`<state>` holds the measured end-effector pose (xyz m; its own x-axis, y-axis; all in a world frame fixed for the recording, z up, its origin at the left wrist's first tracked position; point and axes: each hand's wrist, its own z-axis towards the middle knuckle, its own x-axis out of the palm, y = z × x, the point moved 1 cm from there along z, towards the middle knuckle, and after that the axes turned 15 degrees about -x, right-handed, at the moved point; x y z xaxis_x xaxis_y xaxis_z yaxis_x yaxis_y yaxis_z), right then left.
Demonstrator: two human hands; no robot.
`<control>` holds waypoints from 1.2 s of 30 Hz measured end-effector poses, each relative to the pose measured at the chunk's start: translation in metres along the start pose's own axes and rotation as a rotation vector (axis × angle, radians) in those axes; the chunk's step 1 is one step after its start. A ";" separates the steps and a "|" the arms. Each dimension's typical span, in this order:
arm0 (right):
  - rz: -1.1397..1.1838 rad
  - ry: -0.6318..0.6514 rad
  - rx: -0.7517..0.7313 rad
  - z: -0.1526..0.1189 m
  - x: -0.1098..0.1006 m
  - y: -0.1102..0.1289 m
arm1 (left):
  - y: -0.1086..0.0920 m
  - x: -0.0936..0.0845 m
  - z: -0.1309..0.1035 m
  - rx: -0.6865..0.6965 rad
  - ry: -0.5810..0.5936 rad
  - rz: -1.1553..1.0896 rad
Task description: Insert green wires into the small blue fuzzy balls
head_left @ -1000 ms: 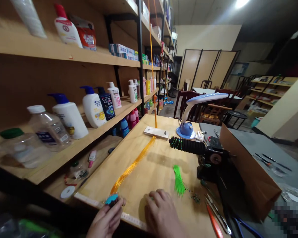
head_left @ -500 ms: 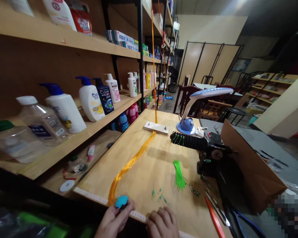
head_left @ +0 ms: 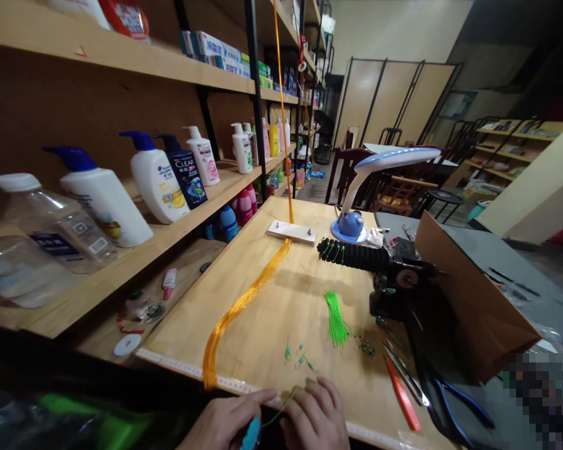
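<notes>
At the table's front edge, my left hand point(head_left: 228, 422) is closed round a small turquoise object point(head_left: 250, 434), partly cut off by the frame. My right hand point(head_left: 316, 415) has curled fingers just to its right, gripping a thin green strand point(head_left: 280, 407) that runs toward my left hand. Orange threads point(head_left: 244, 303) stretch from a white clamp plate point(head_left: 291, 232) down to the front edge. A bundle of bright green strands point(head_left: 336, 319) lies beyond my right hand, and small green loops point(head_left: 300, 357) lie closer to it.
Red-handled tool point(head_left: 402, 390), tweezers point(head_left: 410, 378) and blue pliers point(head_left: 462, 400) lie at the right. Behind them are a black winding device point(head_left: 356, 255), a cardboard panel point(head_left: 469, 300) and a blue lamp point(head_left: 350, 226). Bottles point(head_left: 162, 178) fill the shelf at left.
A thin green strand now shows between my hands. My left hand has turned and moved right, with the turquoise object lower. The view has shifted slightly.
</notes>
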<state>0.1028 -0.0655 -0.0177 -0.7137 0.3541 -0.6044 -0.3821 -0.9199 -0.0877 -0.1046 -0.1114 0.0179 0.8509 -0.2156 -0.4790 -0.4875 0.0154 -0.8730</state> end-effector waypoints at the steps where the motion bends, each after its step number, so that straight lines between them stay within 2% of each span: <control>1: -0.006 0.028 -0.007 -0.001 -0.003 -0.002 | 0.002 0.000 -0.001 0.012 -0.003 -0.005; 6: 0.022 0.116 -0.046 -0.003 -0.011 -0.004 | 0.018 0.004 -0.002 0.004 -0.017 0.004; 11: 0.188 0.151 -0.060 0.010 -0.006 -0.003 | 0.030 0.005 -0.002 -0.059 -0.049 -0.010; 17: 0.295 0.191 -0.026 0.024 0.005 -0.002 | 0.028 0.005 0.000 -0.108 -0.045 -0.026; 23: 0.304 0.158 0.044 0.018 0.016 0.002 | 0.029 0.008 0.000 -0.161 -0.050 -0.120; 28: 0.287 0.197 0.075 0.017 0.022 0.002 | 0.028 0.012 0.001 -0.216 -0.091 -0.240; 32: 0.343 0.189 0.132 0.016 0.020 0.000 | 0.024 0.013 0.003 -0.229 -0.076 -0.269; 36: 0.416 0.222 0.093 0.016 0.012 -0.004 | 0.023 0.010 0.004 -0.228 -0.067 -0.222</control>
<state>0.0862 -0.0545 -0.0121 -0.6787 -0.0947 -0.7283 -0.1489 -0.9533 0.2628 -0.1063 -0.1095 -0.0071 0.9488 -0.1248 -0.2903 -0.3130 -0.2453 -0.9175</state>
